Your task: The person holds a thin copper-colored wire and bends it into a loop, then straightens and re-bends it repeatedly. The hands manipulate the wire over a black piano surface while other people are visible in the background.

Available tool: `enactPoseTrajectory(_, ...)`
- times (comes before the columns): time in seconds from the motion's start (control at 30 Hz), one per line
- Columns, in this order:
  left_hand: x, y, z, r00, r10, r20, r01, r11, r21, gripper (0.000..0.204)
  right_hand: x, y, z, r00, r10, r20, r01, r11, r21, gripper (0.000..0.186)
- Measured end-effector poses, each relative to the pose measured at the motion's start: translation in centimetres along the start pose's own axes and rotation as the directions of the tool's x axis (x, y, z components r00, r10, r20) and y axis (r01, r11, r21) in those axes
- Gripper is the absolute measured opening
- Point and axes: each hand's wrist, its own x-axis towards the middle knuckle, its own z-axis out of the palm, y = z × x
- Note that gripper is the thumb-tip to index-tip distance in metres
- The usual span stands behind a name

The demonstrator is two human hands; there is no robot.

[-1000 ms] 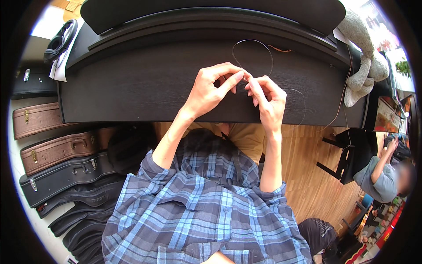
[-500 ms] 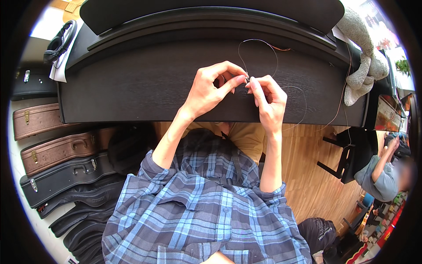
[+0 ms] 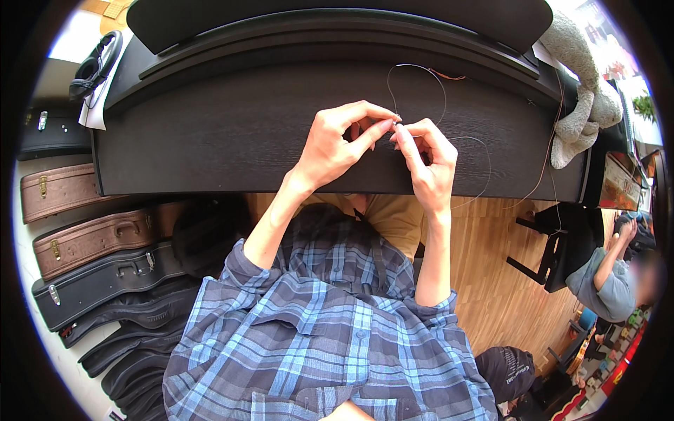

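Over a black counter (image 3: 210,140), the left hand (image 3: 337,138) and right hand (image 3: 432,153) pinch a thin wire (image 3: 414,65) between close-set fingertips, its loop arching far, nearer the right hand.

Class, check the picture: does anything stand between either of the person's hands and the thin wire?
Nothing visible does. The left hand and right hand pinch the thin wire at their fingertips, though the exact contact is too small to make out.
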Motion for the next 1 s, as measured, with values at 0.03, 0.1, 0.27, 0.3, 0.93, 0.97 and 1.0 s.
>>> enactPoseTrajectory(0.03,0.0,0.0,0.0,1.0,0.003,-0.001,-0.003,1.0,0.013,0.015,0.0,0.0,-0.1,1.0,-0.004,0.01,0.004,1.0,-0.014,0.009)
enactPoseTrajectory(0.1,0.0,-0.1,0.0,1.0,0.02,-0.007,-0.019,0.999,0.033,0.015,0.0,-0.1,-0.1,1.0,-0.005,0.02,0.006,0.999,-0.031,0.01)
enactPoseTrajectory(0.27,-0.1,-0.1,0.3,0.995,0.086,-0.039,-0.082,0.991,0.105,0.016,0.1,-0.3,0.1,1.0,0.022,0.01,-0.022,0.999,-0.033,0.01)
enactPoseTrajectory(0.3,-0.1,-0.1,0.4,0.994,0.097,-0.044,-0.091,0.988,0.122,0.016,0.1,-0.3,0.1,1.0,0.011,0.007,-0.01,0.999,-0.045,0.01)
enactPoseTrajectory(0.93,0.1,0.3,0.4,0.993,-0.108,-0.056,0.099,0.983,-0.153,0.018,0.0,-0.2,0.9,0.995,-0.097,0.005,0.096,0.985,-0.143,0.005)
enactPoseTrajectory(0.97,0.1,0.3,0.2,0.995,-0.094,-0.043,0.087,0.984,-0.158,0.019,0.0,-0.2,0.8,0.998,-0.063,0.007,0.064,0.994,-0.09,0.007)
enactPoseTrajectory(1.0,0.1,0.4,0.1,0.996,-0.083,-0.029,0.077,0.983,-0.166,0.019,0.0,-0.3,0.7,0.999,-0.032,0.012,0.032,0.999,-0.038,0.008)
